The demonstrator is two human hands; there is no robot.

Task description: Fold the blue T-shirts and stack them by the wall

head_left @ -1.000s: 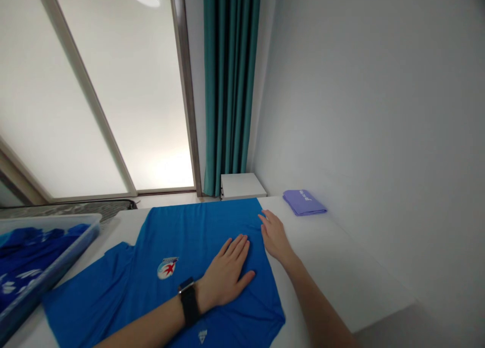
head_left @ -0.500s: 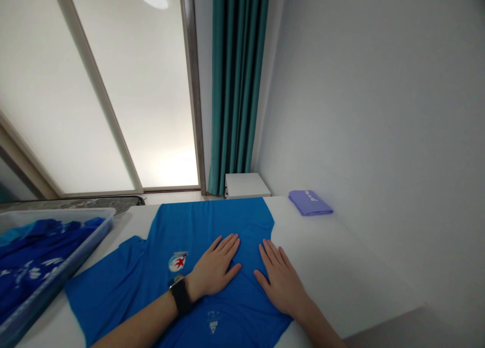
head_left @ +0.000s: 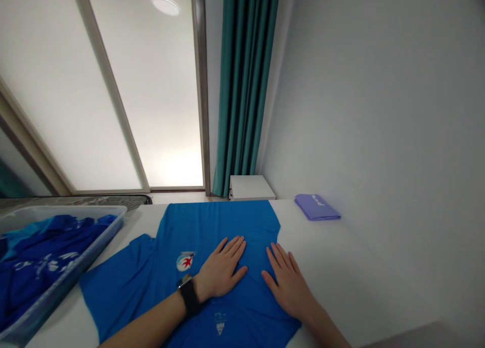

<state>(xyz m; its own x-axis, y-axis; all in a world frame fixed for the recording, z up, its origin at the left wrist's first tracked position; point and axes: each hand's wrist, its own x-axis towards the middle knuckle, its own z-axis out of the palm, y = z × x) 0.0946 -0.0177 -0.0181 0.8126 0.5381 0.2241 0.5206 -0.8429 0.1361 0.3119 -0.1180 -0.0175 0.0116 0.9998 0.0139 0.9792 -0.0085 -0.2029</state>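
A blue T-shirt (head_left: 212, 221) lies spread on the white table (head_left: 337, 272), its neckline toward me and its hem at the far side. Flat on the middle of the shirt rests my left hand (head_left: 222, 269), fingers stretched out, a black watch on its wrist. My right hand (head_left: 290, 282) lies flat near the shirt's right side, fingers extended and thumb apart. Neither hand grips the cloth. A round red-and-white badge (head_left: 185, 261) shows left of my left hand. The shirt's near edge runs out of view.
At the left stands a clear plastic bin (head_left: 102, 242) with blue clothes (head_left: 49, 252) inside. A folded purple cloth (head_left: 317, 207) lies at the table's far right, by the wall. Beyond the table are a white cabinet (head_left: 252, 187) and a green curtain (head_left: 246, 85).
The view has shifted slightly, so everything appears a little further right. Both hands stay flat on the shirt, in nearly the same places.
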